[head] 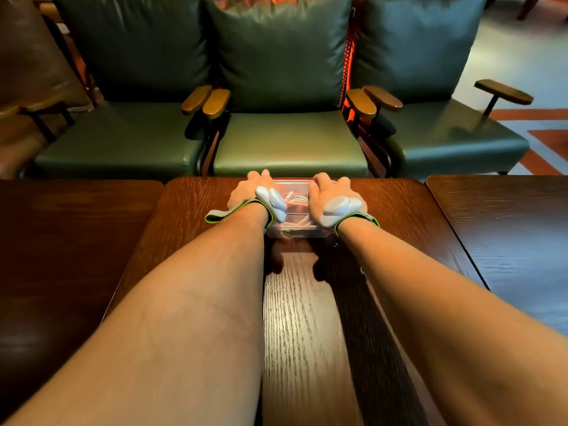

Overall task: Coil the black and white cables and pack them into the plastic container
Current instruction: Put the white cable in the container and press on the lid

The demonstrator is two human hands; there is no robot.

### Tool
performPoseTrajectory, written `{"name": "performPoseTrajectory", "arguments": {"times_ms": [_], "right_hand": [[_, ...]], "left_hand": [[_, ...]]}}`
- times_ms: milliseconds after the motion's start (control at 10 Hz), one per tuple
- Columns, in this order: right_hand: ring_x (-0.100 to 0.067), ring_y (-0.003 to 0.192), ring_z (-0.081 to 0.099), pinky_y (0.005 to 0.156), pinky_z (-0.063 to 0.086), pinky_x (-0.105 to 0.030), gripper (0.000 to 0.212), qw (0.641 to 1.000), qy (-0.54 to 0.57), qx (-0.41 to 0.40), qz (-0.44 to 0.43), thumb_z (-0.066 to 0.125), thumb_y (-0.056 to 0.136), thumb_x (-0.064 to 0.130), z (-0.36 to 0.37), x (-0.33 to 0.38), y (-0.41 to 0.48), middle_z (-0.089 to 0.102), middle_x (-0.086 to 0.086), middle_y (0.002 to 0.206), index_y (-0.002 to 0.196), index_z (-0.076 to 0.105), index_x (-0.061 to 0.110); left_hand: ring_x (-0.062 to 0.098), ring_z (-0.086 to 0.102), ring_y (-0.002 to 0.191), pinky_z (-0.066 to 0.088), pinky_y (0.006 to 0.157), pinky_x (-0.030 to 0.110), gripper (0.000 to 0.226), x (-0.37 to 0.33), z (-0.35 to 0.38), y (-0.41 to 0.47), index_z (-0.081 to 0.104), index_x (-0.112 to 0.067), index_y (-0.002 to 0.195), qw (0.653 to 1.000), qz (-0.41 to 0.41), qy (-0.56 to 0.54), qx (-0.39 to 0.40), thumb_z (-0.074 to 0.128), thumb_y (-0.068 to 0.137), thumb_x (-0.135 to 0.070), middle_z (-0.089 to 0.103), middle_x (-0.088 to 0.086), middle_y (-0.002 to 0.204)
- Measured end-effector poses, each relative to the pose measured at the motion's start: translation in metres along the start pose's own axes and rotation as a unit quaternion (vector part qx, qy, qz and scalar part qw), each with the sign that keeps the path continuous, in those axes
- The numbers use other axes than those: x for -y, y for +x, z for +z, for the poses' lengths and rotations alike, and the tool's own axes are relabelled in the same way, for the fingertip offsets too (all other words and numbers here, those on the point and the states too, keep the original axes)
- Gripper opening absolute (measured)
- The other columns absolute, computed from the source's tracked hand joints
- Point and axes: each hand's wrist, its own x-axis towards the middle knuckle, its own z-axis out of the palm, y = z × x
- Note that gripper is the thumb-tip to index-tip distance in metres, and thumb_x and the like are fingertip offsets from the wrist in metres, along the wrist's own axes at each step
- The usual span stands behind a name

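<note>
Head camera looks forward-down over the table point(301, 302).

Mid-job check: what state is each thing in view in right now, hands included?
left hand: lies on the container's left end, fingertips hidden.
right hand: lies on its right end, fingertips hidden.
plastic container: upright at the table's far edge; lid cannot be told.
white cable: looped inside the container.
black cable: cannot be made out.
table: bears the container.
</note>
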Motion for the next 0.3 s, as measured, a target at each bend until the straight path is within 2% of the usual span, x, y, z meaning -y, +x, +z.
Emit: {"name": "performPoseTrajectory", "arguments": {"times_ms": [100, 200, 300], "right_hand": [[-0.039, 0.112, 0.049, 0.084, 0.044, -0.046, 0.029, 0.999, 0.024, 0.03, 0.021, 0.034, 0.1, 0.036, 0.0, 0.001, -0.001, 0.044, -0.012, 0.122, 0.124, 0.044, 0.024], [-0.043, 0.131, 0.037, 0.103, 0.035, -0.046, 0.046, 0.988, 0.04, 0.117, 0.094, 0.031, 0.099, 0.052, -0.017, 0.004, 0.0, 0.032, -0.019, 0.147, 0.142, 0.035, 0.037], [-0.042, 0.141, 0.025, 0.112, 0.027, -0.05, 0.057, 0.986, 0.031, 0.132, 0.1, 0.03, 0.097, 0.059, -0.046, 0.007, 0.0, 0.02, -0.014, 0.158, 0.151, 0.022, 0.042]], "left_hand": [[0.041, 0.042, 0.138, 0.041, 0.107, 0.043, 0.087, 0.0, -0.002, 0.004, 0.02, -0.008, 0.154, 0.999, -0.002, -0.011, 0.042, 0.063, 0.08, -0.022, 0.035, 0.018, 0.15], [0.041, 0.039, 0.14, 0.034, 0.115, 0.044, 0.061, -0.005, -0.023, -0.002, 0.033, -0.002, 0.15, 0.994, -0.035, -0.047, 0.09, 0.054, 0.098, -0.027, 0.038, 0.023, 0.152], [0.04, 0.041, 0.133, 0.034, 0.113, 0.046, 0.053, -0.007, -0.036, -0.016, 0.043, -0.01, 0.141, 0.994, -0.085, -0.045, 0.056, 0.049, 0.099, -0.042, 0.043, 0.02, 0.144]]}}
